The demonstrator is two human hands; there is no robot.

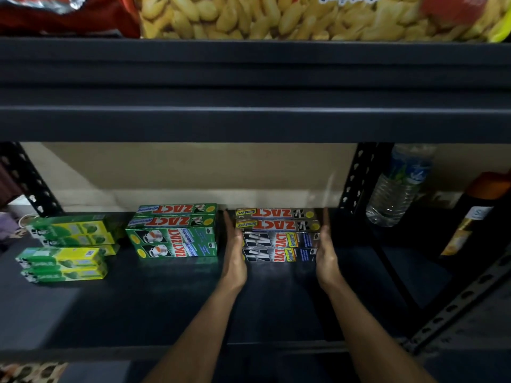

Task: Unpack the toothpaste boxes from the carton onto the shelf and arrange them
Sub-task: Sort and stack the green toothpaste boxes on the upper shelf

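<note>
both flat hands flank black toothpaste boxes.

I am looking into a shop or stockroom. A dark metal shelf on slotted uprights carries toothpaste boxes grouped by brand in neat stacks, large snack bags fill the tier above, and a water bottle stands in the next bay.
</note>
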